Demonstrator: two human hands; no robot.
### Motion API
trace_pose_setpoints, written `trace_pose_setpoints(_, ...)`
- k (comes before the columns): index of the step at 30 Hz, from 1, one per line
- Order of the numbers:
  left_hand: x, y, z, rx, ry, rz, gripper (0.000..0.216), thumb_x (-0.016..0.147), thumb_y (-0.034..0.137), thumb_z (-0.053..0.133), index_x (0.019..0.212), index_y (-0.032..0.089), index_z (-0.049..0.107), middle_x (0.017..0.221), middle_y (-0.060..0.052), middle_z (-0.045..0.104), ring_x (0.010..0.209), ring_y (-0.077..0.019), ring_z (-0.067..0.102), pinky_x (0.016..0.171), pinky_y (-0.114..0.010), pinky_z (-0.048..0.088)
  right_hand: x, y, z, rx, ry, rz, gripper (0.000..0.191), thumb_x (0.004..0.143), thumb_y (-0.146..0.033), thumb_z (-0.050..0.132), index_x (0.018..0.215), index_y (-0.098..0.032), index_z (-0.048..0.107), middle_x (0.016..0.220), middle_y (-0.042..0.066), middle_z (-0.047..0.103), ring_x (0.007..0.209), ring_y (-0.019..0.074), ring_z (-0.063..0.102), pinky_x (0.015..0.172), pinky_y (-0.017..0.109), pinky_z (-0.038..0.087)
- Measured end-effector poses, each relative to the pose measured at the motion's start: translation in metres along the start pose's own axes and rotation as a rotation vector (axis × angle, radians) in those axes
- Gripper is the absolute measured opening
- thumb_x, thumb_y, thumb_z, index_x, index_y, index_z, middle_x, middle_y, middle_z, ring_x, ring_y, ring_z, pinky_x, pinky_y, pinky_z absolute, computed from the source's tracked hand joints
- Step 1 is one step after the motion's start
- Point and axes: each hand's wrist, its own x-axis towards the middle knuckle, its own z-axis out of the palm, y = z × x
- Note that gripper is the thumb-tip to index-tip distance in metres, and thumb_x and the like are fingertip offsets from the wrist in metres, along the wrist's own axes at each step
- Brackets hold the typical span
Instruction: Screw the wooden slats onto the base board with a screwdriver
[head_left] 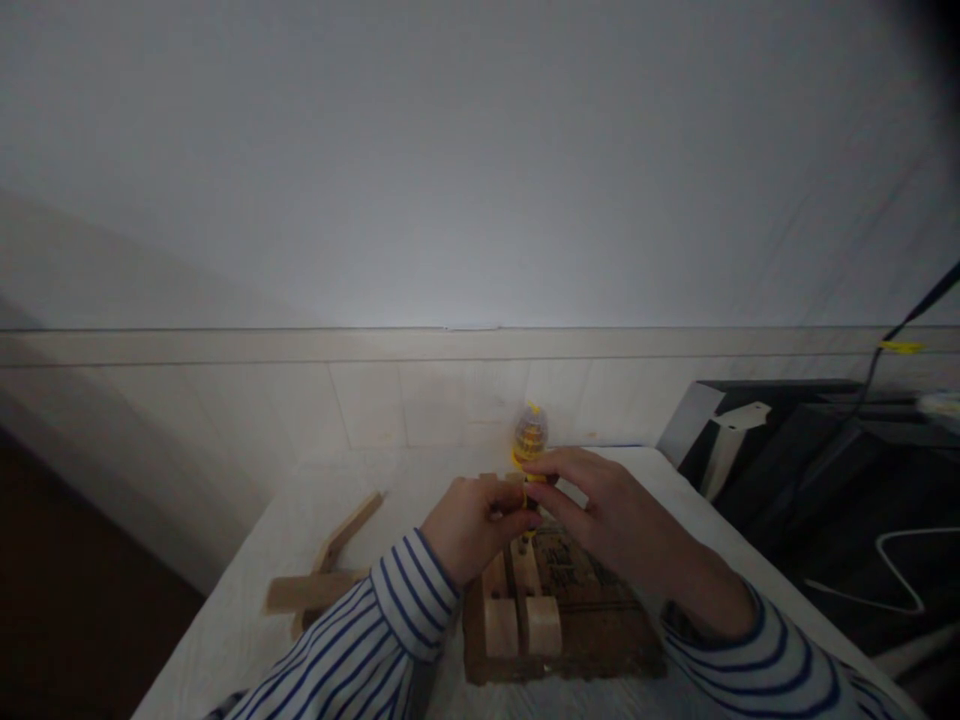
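Both the left hand (471,522) and right hand (600,512) grip a yellow screwdriver (529,440) (upright) over wood blocks (521,610); loose sticks (322,575) lie left on the worktop (225,640).

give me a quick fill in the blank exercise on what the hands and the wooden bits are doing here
1. Both hands, left hand and right hand, meet on a small screwdriver whose handle is ____ in colour.
2. The wooden blocks under the hands rest on a ____ board.
3. The loose wooden strips lie on the table to the ____ of the hands.
4. Both sleeves are ____ in pattern.

Missing words: yellow; brown; left; striped
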Motion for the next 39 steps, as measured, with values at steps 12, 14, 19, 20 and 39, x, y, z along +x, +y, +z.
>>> trace_pose_setpoints(12,-0.001,0.001,-0.001,0.034,0.023,0.019,0.019,0.08,0.028,0.053,0.088,0.016,0.066,0.07,-0.001,0.063,0.062,-0.0129,0.053,0.059,-0.021,0.04,0.001,0.004,0.005,-0.02,0.033,-0.021,0.014,0.082,-0.028,0.048,0.09,-0.02,0.057,0.087,0.005,0.062,0.081,0.0176,0.056,0.072,0.034,0.044)
trace_pose_setpoints(14,-0.001,0.002,-0.002,0.05,0.023,0.024,0.019,0.079,0.028,0.054,0.087,0.016,0.066,0.067,-0.001,0.062,0.061,-0.0129,0.052,0.058,-0.021,0.04,0.001,0.003,0.005,-0.021,0.022,-0.025,0.015,0.083,-0.028,0.048,0.091,-0.02,0.057,0.088,0.005,0.062,0.082,0.0179,0.056,0.073,0.034,0.044)
trace_pose_setpoints(19,0.0,0.003,-0.003,0.08,0.031,-0.022,0.02,0.078,0.03,0.055,0.082,0.015,0.066,0.063,-0.001,0.061,0.058,-0.0128,0.052,0.056,-0.021,0.04,0.002,0.004,0.006,-0.036,0.017,-0.053,0.018,0.084,-0.028,0.045,0.094,-0.021,0.058,0.093,0.006,0.063,0.086,0.0186,0.057,0.075,0.036,0.044)
trace_pose_setpoints(20,0.0,0.003,-0.003,0.082,0.031,-0.026,0.02,0.078,0.031,0.055,0.082,0.015,0.066,0.064,-0.001,0.061,0.059,-0.0129,0.052,0.057,-0.021,0.04,0.002,0.004,0.005,-0.04,0.018,-0.06,0.018,0.084,-0.027,0.045,0.094,-0.021,0.059,0.094,0.006,0.063,0.086,0.0187,0.057,0.076,0.036,0.044)
trace_pose_setpoints(39,-0.002,0.005,-0.009,0.001,-0.016,0.016,0.015,0.078,0.025,0.053,0.077,0.014,0.062,0.063,0.001,0.058,0.058,-0.0112,0.05,0.055,-0.02,0.038,-0.002,-0.007,-0.001,-0.079,-0.079,-0.107,0.02,0.083,-0.022,0.047,0.101,-0.021,0.054,0.101,0.006,0.061,0.093,0.0188,0.056,0.081,0.036,0.044)
